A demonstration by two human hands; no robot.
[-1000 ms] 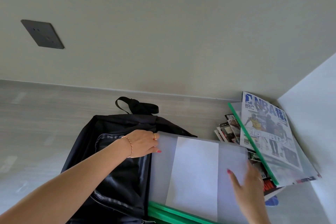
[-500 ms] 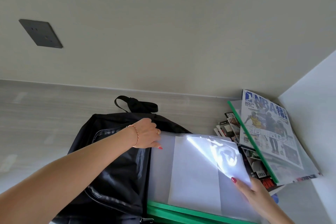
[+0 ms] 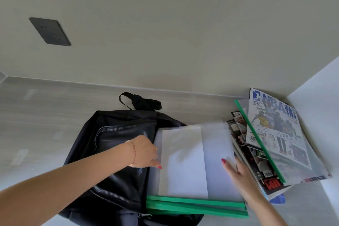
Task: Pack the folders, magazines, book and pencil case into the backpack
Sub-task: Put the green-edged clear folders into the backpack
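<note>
**Folders at the mouth of the backpack**

Between the two hands lay the folders (image 3: pixel 194 161), a stack of translucent sleeves with green spines, white paper showing through the top one. And the left hand (image 3: pixel 145 152) was right at the stack's left edge, fingers curled down around that edge where it met the black backpack (image 3: pixel 113 161), one red-nailed fingertip just visible at the border. How far those fingers reached under the stack could not be told. Over on the other side, the right hand (image 3: pixel 238 170) lay flat on the top folder near its right edge, fingers straight, pressing rather than clutching. The stack's left side overlapped the backpack, which lay on the pale desk (image 3: pixel 45 124) under the left forearm, its strap loop beyond the left hand, toward the wall. Green spines sat nearest the person, below both hands. Just to the right of the right hand, a pile of magazines (image 3: pixel 245 154) fanned out, and on top of it another green-spined folder (image 3: pixel 293 156) with an NBA magazine (image 3: pixel 271 126) showing through its clear cover. Beyond the left hand, a dark wall plate (image 3: pixel 49 31) hung on the wall.
</note>
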